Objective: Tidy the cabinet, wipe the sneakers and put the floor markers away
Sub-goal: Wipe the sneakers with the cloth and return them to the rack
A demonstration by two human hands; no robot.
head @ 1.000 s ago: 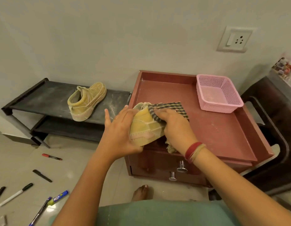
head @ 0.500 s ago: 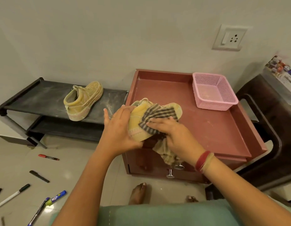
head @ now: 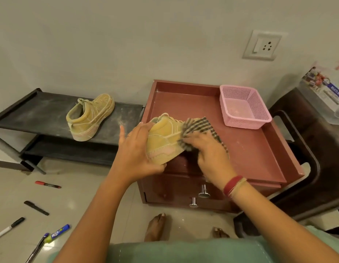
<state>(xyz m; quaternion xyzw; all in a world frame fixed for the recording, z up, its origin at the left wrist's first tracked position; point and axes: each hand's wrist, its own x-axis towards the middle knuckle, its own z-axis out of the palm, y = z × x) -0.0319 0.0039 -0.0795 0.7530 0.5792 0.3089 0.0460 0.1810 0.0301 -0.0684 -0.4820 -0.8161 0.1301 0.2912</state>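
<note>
My left hand [head: 134, 154] grips the heel end of a dusty tan sneaker [head: 163, 139], held sideways over the front left of the red-brown cabinet [head: 250, 149]. My right hand [head: 208, 152] presses a checked cloth [head: 199, 126] against the sneaker's upper, fingers curled into the fabric. The second tan sneaker [head: 89, 116] stands on the top shelf of the black shoe rack [head: 32, 114] to the left. Several markers lie on the floor at lower left, among them a red one [head: 48, 185], a black one [head: 36, 207] and a blue-green one [head: 57, 233].
A pink mesh basket [head: 242, 107] sits at the back right of the cabinet top. A dark chair [head: 313, 149] stands right of the cabinet, with a printed box [head: 324, 88] beyond it. My bare feet [head: 155, 226] are on the tiled floor before the drawer knobs [head: 203, 190].
My right hand has slid the cloth along the sneaker, toward me and then back up to its upper. The left hand keeps the same hold on the heel.
</note>
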